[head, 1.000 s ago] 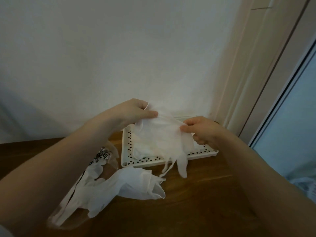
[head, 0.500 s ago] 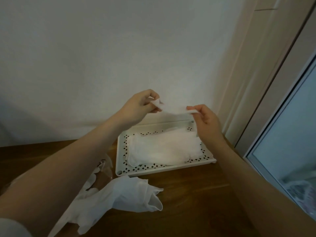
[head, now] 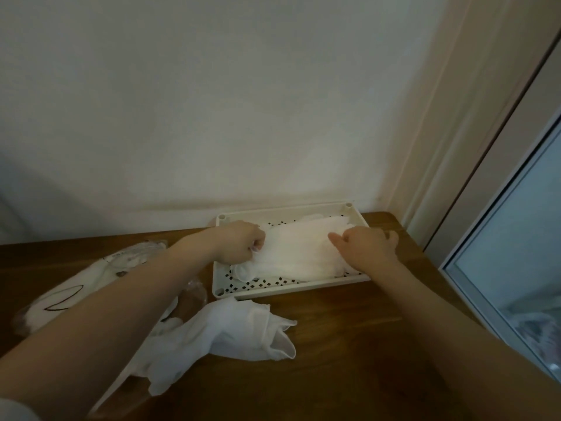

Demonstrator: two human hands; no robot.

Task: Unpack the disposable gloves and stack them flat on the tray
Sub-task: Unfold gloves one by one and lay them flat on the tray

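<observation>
1. Loose gloves are left lying on the wooden table.
2. A stacked glove in the white tray is pinched by the left hand.
3. Its other end is gripped by the curled fingers of the right hand.

Both hands' curled fingertips are hiding against the gloves in the tray; the clear packaging is vanishing under the left forearm.
</observation>
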